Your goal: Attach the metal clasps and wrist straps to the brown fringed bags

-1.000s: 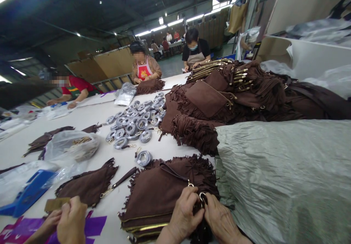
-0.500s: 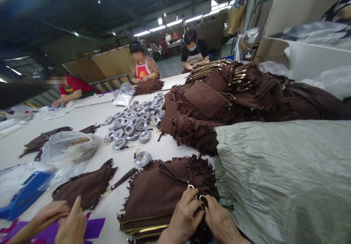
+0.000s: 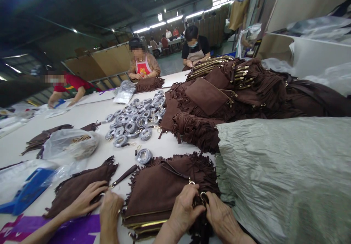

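Brown fringed suede bag (image 3: 161, 193) flat on table, gold ring (image 3: 203, 196) at its corner

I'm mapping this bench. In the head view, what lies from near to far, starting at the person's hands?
Left hand and right hand at a metal ring → brown fringed bag → lone grey coil → cluster of grey coils → clear plastic packet.

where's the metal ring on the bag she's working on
In the head view the metal ring sits low, just right of centre, pinched between the left hand and right hand at the fringed brown bag.
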Demonstrator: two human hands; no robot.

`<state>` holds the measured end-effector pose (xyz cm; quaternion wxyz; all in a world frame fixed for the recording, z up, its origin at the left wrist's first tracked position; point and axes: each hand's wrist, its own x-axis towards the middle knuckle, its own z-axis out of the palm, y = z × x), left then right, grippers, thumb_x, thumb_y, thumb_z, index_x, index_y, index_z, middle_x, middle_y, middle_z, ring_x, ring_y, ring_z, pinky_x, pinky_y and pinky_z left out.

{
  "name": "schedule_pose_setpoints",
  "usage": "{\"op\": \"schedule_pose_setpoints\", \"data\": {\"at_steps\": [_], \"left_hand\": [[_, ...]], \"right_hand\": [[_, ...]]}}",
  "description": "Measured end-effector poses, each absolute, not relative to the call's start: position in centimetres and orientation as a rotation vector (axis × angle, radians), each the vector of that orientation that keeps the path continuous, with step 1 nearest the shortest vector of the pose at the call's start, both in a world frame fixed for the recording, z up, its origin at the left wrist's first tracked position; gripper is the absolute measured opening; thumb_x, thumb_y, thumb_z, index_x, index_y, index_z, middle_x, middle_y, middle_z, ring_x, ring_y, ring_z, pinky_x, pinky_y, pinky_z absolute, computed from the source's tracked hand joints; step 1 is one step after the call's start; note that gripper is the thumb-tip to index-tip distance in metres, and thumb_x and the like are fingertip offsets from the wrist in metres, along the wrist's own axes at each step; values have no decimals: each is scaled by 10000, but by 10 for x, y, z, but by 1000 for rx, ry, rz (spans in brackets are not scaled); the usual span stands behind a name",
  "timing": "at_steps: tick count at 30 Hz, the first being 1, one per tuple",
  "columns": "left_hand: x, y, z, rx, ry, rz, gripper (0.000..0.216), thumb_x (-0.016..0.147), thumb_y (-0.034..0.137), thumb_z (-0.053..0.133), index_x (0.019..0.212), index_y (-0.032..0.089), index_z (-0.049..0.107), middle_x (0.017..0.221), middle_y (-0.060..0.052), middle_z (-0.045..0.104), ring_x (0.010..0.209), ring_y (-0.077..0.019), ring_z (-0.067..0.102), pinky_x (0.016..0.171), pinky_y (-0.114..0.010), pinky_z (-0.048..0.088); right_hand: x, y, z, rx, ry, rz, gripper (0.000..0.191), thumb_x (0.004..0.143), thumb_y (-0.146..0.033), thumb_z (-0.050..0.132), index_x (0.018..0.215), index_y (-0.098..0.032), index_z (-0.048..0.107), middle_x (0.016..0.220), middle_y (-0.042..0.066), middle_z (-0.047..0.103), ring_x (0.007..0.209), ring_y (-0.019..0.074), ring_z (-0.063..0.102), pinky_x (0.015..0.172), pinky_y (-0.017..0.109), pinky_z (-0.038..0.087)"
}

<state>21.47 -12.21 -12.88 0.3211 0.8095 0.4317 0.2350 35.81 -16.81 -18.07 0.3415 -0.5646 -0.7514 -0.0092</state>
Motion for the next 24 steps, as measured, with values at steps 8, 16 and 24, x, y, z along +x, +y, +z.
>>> {"op": "schedule_pose_setpoints", "data": {"at_steps": [8, 16, 24], "left_hand": [[217, -115, -120, 2051, 1171, 460, 332, 550, 23, 654, 784, 184, 481, 981, -51, 588, 939, -193, 525, 817, -329, 459], [219, -110, -119, 2025, 1191, 363, 275, 562, 60, 648, 723, 185, 463, 929, -31, 572, 877, -181, 511, 767, -302, 440], [220, -112, -118, 2142, 1268, 334, 263, 596, 132, 664, 768, 195, 476, 865, -13, 564, 824, -177, 497, 694, -285, 433]], "right_hand": [[360, -166, -182, -1412, -2046, -2, 245, 830, -66, 264, 990, -97, 448, 667, 40, 524, 573, 158, 549, 509, 258, 492], [364, -164, -182, -1370, -2084, -42, 256, 812, -70, 282, 992, -84, 464, 674, 47, 523, 569, 164, 532, 501, 266, 475], [364, -166, -174, -1346, -2019, 258, 277, 787, -41, 248, 966, -152, 429, 678, 30, 564, 572, 144, 574, 509, 233, 463]]}}
